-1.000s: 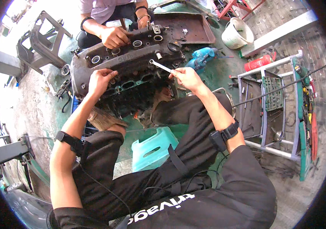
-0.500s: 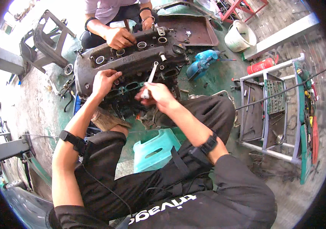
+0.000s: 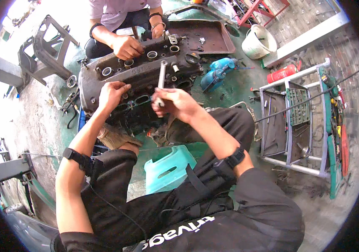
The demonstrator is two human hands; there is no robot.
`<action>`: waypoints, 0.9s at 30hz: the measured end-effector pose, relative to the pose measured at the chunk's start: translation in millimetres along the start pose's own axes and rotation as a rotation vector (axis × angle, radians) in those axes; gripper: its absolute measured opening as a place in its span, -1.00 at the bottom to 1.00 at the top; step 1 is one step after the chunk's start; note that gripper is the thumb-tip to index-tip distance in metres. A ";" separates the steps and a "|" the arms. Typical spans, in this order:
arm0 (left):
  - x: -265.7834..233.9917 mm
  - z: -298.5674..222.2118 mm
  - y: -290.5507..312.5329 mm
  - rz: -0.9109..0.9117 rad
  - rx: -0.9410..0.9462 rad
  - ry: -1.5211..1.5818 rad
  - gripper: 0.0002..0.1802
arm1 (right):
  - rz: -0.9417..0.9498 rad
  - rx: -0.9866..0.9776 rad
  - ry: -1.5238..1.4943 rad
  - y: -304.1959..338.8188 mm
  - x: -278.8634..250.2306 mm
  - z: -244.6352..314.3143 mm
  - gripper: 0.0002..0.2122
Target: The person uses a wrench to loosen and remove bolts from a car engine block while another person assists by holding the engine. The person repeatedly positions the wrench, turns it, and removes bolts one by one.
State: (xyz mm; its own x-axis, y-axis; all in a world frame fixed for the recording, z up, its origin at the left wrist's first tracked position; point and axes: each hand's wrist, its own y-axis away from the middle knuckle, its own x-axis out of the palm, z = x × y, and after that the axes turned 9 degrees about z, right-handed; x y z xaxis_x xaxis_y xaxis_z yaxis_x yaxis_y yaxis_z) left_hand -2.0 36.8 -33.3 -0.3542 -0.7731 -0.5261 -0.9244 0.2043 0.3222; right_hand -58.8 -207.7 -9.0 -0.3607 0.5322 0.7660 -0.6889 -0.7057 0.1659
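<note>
Currently, wrench (image 3: 161, 77): upper centre of the frame, over the near half of a dark engine cover (image 3: 90, 89).
Wrench's long axis: nearly straight up the frame, ring end at the top and leaning slightly right; whether the ring touches the cover cannot be told.
Right hand (image 3: 177, 103): fingers closed around the wrench's lower end, so this is the nearer hand; shaft and ring stick out above them.
Left hand (image 3: 111, 94): left of the wrench and apart from it, at the cover's lower edge; thumb and index tip close together, though whether they pinch a small part cannot be told.
Gap between hands: an oval port (image 3: 141, 100) shows there.
Tight edge: a metal stub (image 3: 175, 68) stands just right of the ring.
Co-worker's hand (image 3: 127, 47): up and left of the ring, over the cover's far half.
Room: widest to the right, where green floor (image 3: 232, 87) surrounds a blue bottle (image 3: 215, 75); the wearer's knee (image 3: 235, 119) bounds the lower right.
</note>
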 end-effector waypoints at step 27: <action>-1.0 -2.8 5.7 -0.035 -0.021 -0.107 -0.58 | -0.402 0.173 0.694 61.7 -63.2 48.3 -0.79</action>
State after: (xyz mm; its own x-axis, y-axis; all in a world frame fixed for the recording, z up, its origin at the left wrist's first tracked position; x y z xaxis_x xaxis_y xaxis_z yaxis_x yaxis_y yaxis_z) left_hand -6.5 37.1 -28.7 -0.3360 -0.7108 -0.6180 -0.9337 0.1651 0.3177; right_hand -48.1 -307.4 -17.2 -0.4529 0.8881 0.0784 -0.7620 -0.4312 0.4831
